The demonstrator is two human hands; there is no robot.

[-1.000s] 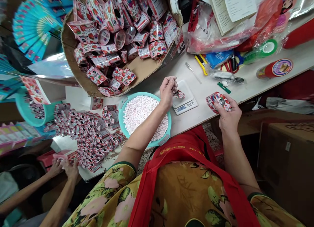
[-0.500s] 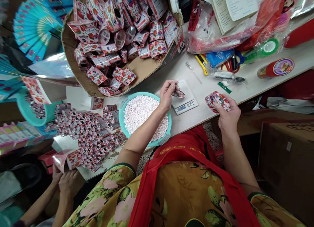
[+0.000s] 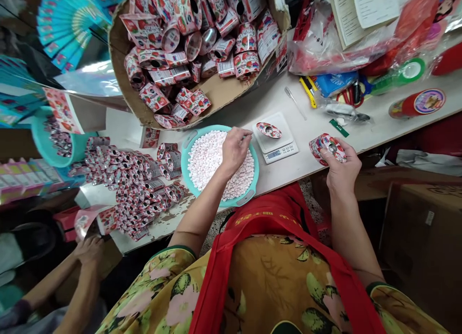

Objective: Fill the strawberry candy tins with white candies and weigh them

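Red printed packet point(image 3: 269, 130), one: lying on white scale point(image 3: 271, 144), inward of near edge of desk point(image 3: 309, 132) | Right hand point(image 3: 342, 163): pinching similar packets point(image 3: 318, 147) above near edge | Left hand point(image 3: 235, 151): fingers curled over turquoise bowl point(image 3: 256, 173) of pale pellets point(image 3: 202, 160); whether pinching anything, cannot tell

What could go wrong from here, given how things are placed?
Spill: the turquoise basin of white pellets sits at the front edge of the table, so a bump from the left hand above it might tip some out.
Shift: that hand is also close to the scale; a brush could move the patterned packet lying there.
Drop: the right hand grips packets together, so one may slip.
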